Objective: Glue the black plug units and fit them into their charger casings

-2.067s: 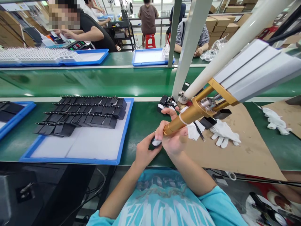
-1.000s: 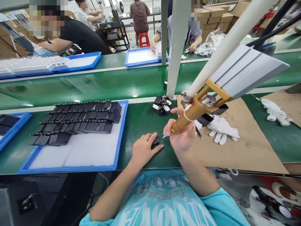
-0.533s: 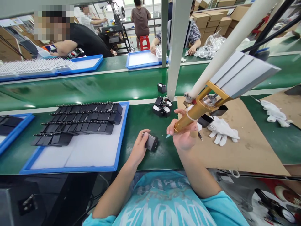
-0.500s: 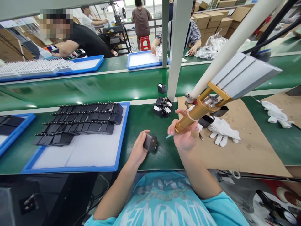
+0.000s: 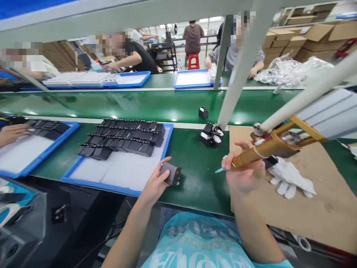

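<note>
My left hand [image 5: 154, 184] grips a black power adapter [image 5: 170, 174], thumb across its top, close to the right rim of the blue tray [image 5: 128, 191]. One end face of the adapter shows a small port. In my right hand [image 5: 242, 175] is a gold dispensing gun [image 5: 251, 158], fingers wrapped round its barrel. Its thin teal nozzle [image 5: 220, 170] points left, apart from the adapter. Rows of black adapters [image 5: 122, 139] fill the back part of the tray on its white lining. Several open black housings [image 5: 211, 134] with white parts and wires lie beyond my hands.
A single black housing [image 5: 203, 112] sits farther back, by a grey post [image 5: 237, 74]. White gloves [image 5: 290, 178] lie on the cardboard sheet [image 5: 309, 219] at right. Another person's hand [image 5: 13, 134] reaches over the left tray [image 5: 16, 173]. People work across the line.
The view has swung left, bringing another person's hand into sight at the left tray. My left hand has carried the adapter left towards the tray. The dispensing gun stays in my right hand.
</note>
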`<state>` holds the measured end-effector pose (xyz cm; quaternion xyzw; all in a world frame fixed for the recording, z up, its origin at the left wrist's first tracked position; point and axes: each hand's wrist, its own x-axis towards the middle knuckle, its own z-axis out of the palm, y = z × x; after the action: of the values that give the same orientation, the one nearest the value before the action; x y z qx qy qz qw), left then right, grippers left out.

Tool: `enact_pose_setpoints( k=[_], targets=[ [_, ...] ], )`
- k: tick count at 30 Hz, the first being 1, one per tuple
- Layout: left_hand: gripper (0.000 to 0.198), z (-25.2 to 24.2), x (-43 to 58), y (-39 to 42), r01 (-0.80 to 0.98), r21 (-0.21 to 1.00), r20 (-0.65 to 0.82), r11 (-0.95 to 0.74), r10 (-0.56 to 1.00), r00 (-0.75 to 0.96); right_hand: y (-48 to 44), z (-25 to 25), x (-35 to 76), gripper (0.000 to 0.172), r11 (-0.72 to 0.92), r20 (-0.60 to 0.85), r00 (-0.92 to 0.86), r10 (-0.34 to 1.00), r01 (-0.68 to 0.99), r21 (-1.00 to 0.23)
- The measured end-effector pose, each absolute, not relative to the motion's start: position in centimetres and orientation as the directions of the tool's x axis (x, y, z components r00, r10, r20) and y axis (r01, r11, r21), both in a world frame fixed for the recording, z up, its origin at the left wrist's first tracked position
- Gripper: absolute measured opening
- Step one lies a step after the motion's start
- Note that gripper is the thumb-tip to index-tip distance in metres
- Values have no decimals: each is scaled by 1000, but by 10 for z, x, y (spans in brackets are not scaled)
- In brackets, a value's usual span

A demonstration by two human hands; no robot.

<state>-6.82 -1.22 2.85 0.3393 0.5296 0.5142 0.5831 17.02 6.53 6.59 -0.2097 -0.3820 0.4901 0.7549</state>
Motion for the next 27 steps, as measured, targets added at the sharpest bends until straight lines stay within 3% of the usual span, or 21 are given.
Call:
enact_pose_setpoints(
  k=[2, 3, 5, 6, 9, 13, 17, 21, 24, 27],
  targets=[
    [62, 29, -105, -18, 137, 978, -107, 157, 943, -316, 65, 66, 171, 30, 436, 373, 232, 898, -580, -689],
    [62, 28, -126, -19, 362, 921, 22, 144, 908, -418, 66, 65, 172, 30, 436, 374, 231, 898, -582, -687],
    [61, 29, -171, -20, 737, 634, 279, 236, 818, -503, 67, 64, 173, 30, 428, 371, 223, 902, -585, -689],
    [60, 29, -193, -20, 833, 471, 357, 290, 801, -481, 68, 63, 174, 30, 422, 369, 216, 904, -584, -694],
    [59, 32, -251, -17, 881, 110, 401, 461, 790, -463, 69, 62, 175, 30, 422, 372, 209, 904, -576, -701],
    [58, 32, -295, -10, 858, -117, 384, 501, 819, -426, 68, 62, 173, 31, 430, 380, 215, 900, -583, -689],
    [60, 24, -307, -5, 878, -105, 475, 468, 799, -369, 67, 61, 172, 31, 434, 381, 221, 897, -597, -675],
    [63, 36, -288, 7, 902, 36, 636, 431, 686, -353, 65, 60, 172, 29, 430, 384, 209, 899, -584, -689],
    [58, 66, -246, 44, 975, 116, 747, 187, 631, -210, 63, 62, 171, 28, 418, 373, 204, 905, -590, -691],
    [47, 95, -184, 116, 983, 110, 627, -144, 778, 44, 61, 63, 170, 30, 411, 374, 194, 907, -600, -686]
  ],
)
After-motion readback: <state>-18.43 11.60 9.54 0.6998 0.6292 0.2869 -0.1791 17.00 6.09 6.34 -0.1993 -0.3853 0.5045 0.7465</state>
